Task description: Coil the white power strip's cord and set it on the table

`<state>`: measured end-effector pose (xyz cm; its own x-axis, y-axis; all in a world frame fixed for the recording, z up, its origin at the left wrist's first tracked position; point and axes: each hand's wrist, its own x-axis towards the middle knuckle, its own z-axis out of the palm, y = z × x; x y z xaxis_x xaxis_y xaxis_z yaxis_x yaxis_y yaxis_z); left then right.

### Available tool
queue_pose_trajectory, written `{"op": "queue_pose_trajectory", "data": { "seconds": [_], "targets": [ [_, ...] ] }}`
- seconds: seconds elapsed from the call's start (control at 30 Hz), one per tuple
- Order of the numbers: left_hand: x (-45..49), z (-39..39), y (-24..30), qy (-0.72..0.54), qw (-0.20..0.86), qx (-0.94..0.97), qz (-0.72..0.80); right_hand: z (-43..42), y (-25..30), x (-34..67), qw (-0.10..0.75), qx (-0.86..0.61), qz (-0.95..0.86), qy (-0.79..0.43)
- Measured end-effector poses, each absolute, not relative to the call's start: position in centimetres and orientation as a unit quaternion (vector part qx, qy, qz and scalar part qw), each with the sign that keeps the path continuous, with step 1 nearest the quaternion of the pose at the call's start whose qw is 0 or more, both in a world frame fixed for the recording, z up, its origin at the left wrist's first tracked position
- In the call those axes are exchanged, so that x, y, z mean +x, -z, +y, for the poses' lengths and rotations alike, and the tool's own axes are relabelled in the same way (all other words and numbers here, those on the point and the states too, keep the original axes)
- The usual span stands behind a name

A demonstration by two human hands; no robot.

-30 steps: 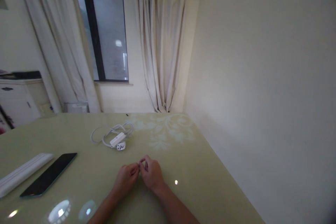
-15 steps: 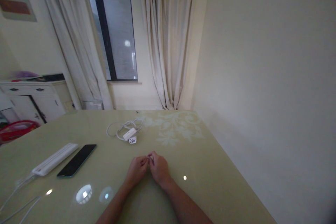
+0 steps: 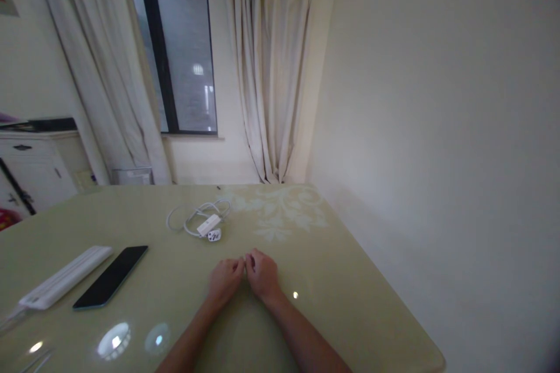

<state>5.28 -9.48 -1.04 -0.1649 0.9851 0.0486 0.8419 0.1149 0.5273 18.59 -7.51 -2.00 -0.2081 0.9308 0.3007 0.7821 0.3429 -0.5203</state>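
Both of my hands are together over the middle of the glossy table [image 3: 371, 315], knuckles up and fingers curled in. My left hand [image 3: 226, 281] is closed, its thumb side facing the other hand. Close beside it, my right hand [image 3: 262, 275] is closed too, with the fingertips tucked under. Only a narrow gap, if any, lies between them. Whatever the curled fingers hold, if anything, is hidden. Beyond the hands lies a loosely coiled white cable [image 3: 192, 218] with a white box-shaped piece [image 3: 209, 225] and a plug [image 3: 214, 235].
On the left lie a black phone [image 3: 111, 277] and a long white power strip [image 3: 67, 277] with a cord. A wall [image 3: 420, 145] runs along the table's right side. Curtains [image 3: 273, 70], a window [image 3: 186, 52] and a white cabinet [image 3: 37, 163] stand behind.
The view has turned slightly right, so the table things sit further left. My hands have gone from fingertips pinched together to two closed fists side by side.
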Motion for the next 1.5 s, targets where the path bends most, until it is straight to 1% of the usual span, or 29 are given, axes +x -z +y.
{"op": "queue_pose_trajectory", "data": {
  "seconds": [0.33,0.5,0.63,0.73,0.8,0.93,1.0,1.1,1.2,1.3,1.4,1.5],
  "targets": [
    [5.6,-9.5,0.6,-0.172,0.166,0.662,0.710,-6.3,3.0,19.0,0.319,-0.564,-0.743,-0.166],
    [5.8,-9.0,0.6,-0.165,0.166,0.668,0.707,-6.0,2.9,19.2,0.356,-0.566,-0.710,-0.219],
    [5.8,-9.4,0.8,-0.181,0.162,0.683,0.689,-6.1,3.0,19.6,0.381,-0.554,-0.690,-0.268],
    [5.2,-9.6,1.4,-0.214,0.173,0.694,0.665,-6.0,3.2,20.1,0.391,-0.533,-0.688,-0.300],
    [4.1,-9.4,1.9,-0.258,0.156,0.704,0.644,-6.0,3.3,20.5,0.397,-0.510,-0.693,-0.319],
    [0.2,-8.2,2.5,-0.394,0.039,0.640,0.659,-6.5,2.9,21.0,0.400,-0.464,-0.708,-0.350],
    [-1.9,-7.5,2.7,-0.429,0.000,0.584,0.689,-6.8,2.6,21.0,0.403,-0.456,-0.710,-0.354],
    [-4.0,-6.7,2.8,-0.396,-0.029,0.547,0.737,-7.2,2.3,20.8,0.400,-0.466,-0.701,-0.362],
    [-4.6,-5.8,2.6,-0.334,0.014,0.511,0.792,-7.4,2.2,20.7,0.399,-0.468,-0.703,-0.358],
    [-4.5,-5.0,2.0,-0.295,0.057,0.480,0.824,-7.2,2.4,20.7,0.420,-0.465,-0.701,-0.340],
    [-4.3,-4.5,1.2,-0.286,0.058,0.467,0.835,-6.9,2.7,20.8,0.440,-0.471,-0.690,-0.329],
    [-4.3,-4.5,0.8,-0.295,0.055,0.464,0.833,-6.7,2.9,20.8,0.438,-0.476,-0.686,-0.332]
  ]
}}
